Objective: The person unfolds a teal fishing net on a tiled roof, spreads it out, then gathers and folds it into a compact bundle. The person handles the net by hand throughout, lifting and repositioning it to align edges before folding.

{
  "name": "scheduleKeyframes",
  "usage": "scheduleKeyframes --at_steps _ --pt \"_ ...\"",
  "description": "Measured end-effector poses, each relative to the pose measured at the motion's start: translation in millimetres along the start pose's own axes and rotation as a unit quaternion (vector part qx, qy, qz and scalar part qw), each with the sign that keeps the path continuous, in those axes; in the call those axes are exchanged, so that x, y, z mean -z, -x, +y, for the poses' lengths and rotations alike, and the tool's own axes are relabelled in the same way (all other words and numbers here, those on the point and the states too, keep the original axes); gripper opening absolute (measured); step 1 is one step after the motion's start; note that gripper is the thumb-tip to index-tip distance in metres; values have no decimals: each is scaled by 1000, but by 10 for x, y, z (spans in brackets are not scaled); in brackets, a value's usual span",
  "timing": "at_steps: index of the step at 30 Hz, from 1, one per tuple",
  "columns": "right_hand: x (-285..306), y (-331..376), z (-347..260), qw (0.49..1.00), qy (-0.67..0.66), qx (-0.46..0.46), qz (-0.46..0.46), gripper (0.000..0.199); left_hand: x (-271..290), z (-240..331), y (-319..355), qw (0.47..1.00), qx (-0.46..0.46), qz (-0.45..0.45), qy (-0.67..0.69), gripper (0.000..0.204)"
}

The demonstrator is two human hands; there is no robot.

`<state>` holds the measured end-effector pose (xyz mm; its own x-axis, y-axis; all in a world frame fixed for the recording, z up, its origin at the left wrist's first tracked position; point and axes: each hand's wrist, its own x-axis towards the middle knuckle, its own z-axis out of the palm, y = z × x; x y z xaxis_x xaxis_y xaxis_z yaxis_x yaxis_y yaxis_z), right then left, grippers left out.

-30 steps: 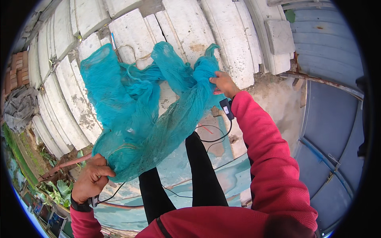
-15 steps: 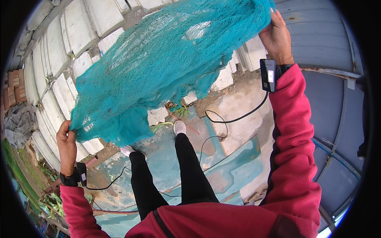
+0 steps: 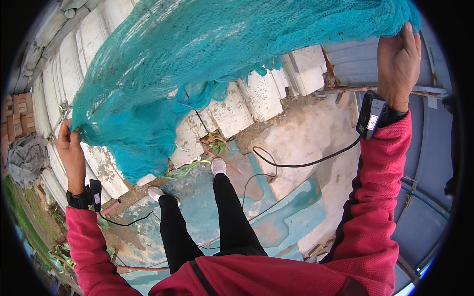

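Teal netting [image 3: 197, 54] runs off the top edge and hides part of the pale slabs [image 3: 261, 96]. Its folds partly hide the right grip [image 3: 399, 61]; marks on the black wrist device's white label [image 3: 372, 122] are too small to read.

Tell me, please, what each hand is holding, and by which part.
The teal netting: the left hand pinches it at its left edge, and the right hand grips its bunched right end.

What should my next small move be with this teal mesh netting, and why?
Perhaps a light shake with the bare left hand: the teal mesh netting stretches across to the bare right hand, but near the left it bunches in loose folds over long pale slabs.
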<state>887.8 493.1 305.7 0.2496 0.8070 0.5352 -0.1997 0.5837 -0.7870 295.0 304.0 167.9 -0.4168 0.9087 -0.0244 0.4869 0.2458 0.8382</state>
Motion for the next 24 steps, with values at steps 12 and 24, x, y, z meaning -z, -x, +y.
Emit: scheduleKeyframes --at_steps 12,24 --pt "1186 1809 1572 843 278 -459 32 54 -403 -871 -55 997 44 -61 -3 56" --pt "-1111 4864 2984 720 360 -316 -503 28 183 -3784 1152 932 280 -85 -212 64"
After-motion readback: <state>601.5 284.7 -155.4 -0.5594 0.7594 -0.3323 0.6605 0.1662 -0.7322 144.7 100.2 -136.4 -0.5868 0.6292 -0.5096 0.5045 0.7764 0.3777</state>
